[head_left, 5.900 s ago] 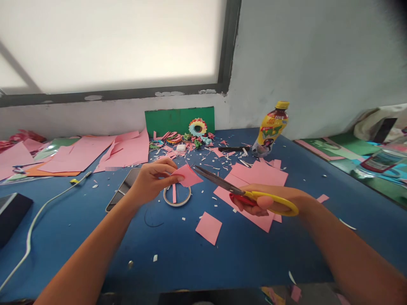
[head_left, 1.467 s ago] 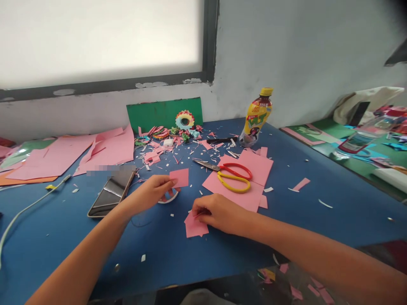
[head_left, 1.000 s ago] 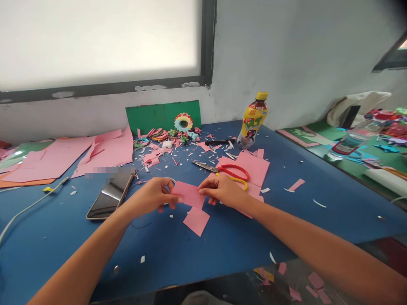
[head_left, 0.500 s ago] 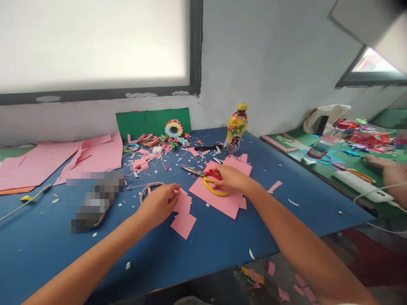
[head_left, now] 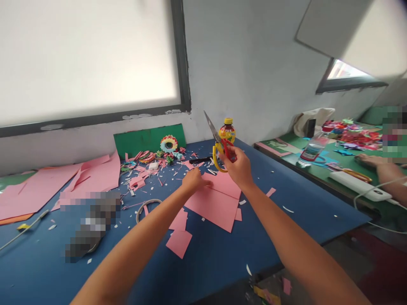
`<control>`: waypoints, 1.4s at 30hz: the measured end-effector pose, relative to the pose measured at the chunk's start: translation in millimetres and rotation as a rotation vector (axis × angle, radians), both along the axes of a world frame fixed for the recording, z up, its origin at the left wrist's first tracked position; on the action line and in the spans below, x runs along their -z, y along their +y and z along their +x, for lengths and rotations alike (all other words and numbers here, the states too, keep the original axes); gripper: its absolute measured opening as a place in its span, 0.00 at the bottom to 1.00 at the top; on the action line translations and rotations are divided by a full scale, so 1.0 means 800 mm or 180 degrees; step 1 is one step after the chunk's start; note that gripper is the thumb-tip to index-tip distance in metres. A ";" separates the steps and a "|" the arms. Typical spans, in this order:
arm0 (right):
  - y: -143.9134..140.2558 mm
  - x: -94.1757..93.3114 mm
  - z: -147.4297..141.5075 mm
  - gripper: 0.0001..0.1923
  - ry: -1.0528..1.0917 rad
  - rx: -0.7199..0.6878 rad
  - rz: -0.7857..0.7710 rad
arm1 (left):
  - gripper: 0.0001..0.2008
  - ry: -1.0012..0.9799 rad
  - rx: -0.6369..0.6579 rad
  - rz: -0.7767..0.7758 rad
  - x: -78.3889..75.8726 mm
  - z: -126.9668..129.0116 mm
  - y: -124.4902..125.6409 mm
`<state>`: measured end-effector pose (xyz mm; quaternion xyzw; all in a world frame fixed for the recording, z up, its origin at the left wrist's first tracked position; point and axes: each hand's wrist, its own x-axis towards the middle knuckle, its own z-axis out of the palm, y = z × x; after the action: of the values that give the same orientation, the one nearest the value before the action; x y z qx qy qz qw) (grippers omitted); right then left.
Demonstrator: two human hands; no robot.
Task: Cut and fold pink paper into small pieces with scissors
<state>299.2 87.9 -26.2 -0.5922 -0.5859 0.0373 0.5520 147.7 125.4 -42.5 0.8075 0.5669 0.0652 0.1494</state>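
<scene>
In the head view, my right hand (head_left: 238,164) grips a pair of scissors (head_left: 219,140) with one red and one yellow handle. The scissors are raised off the table, blades together and pointing up and to the left. My left hand (head_left: 193,180) is closed at the upper left edge of the pink paper (head_left: 216,207), its thumb over the sheet and its fingertips partly hidden. A second pink sheet (head_left: 225,182) lies against the far side of that paper. Smaller pink squares (head_left: 179,244) rest on the table, partly beneath my left forearm.
A roll of tape (head_left: 140,212) lies left of my forearm. Paper scraps cover the far part of the blue table (head_left: 222,262). Behind the scissors stands a yellow-capped bottle (head_left: 227,129). A co-worker's hand (head_left: 369,160) rests on the green table at right.
My right hand has lifted the scissors from the pink paper, turning the blades upward. The left hand has moved right and away from me, from the small squares to the larger paper. The view has shifted slightly.
</scene>
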 end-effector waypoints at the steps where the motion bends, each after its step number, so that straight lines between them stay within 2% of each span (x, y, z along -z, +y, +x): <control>1: 0.003 0.001 0.003 0.20 0.0113 0.0032 0.0120 | 0.18 -0.0022 -0.0027 -0.0104 0.000 0.008 0.010; 5: 0.012 0.008 0.009 0.21 0.0426 0.0129 0.0426 | 0.16 -0.0145 -0.0004 -0.0585 0.003 0.028 0.032; 9: 0.013 0.007 0.009 0.21 0.0668 0.0197 0.0632 | 0.15 -0.0374 0.0290 -0.0856 -0.001 0.021 0.029; 12: 0.009 0.002 0.009 0.19 0.0945 0.0165 0.0883 | 0.15 -0.0471 0.0509 -0.0754 -0.008 0.004 0.016; 14: 0.008 -0.002 0.010 0.18 0.1078 0.0141 0.1000 | 0.19 -0.0498 0.0706 -0.0557 -0.010 -0.005 0.002; 19: 0.008 -0.004 0.012 0.17 0.1178 0.0266 0.1180 | 0.41 -0.0400 0.1672 -0.0376 -0.007 0.002 -0.032; 22: 0.010 -0.002 0.012 0.17 0.1253 0.0215 0.1199 | 0.42 -0.0222 0.1918 -0.0379 -0.010 0.016 -0.033; 25: 0.011 0.000 0.015 0.18 0.1268 0.0208 0.1181 | 0.34 -0.0122 0.2003 -0.0321 -0.015 0.022 -0.027; 28: 0.014 0.001 0.019 0.18 0.1290 0.0258 0.1191 | 0.27 -0.0189 0.2016 -0.0228 -0.017 0.015 -0.026; 33: 0.018 0.002 0.028 0.19 0.1439 0.0235 0.1177 | 0.26 -0.0600 0.1783 -0.0262 -0.009 -0.011 -0.028; 38: 0.021 0.003 0.032 0.20 0.1503 0.0274 0.1171 | 0.24 -0.1367 0.1302 -0.0368 0.001 -0.039 -0.019; 42: 0.020 0.002 0.029 0.21 0.1413 0.0276 0.1060 | 0.24 -0.2116 0.0866 -0.0617 0.000 -0.067 -0.024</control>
<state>322.6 103.5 -28.0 -0.4952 -0.4227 0.0457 0.7576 94.1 105.8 -42.1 0.7923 0.3785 0.2494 0.4084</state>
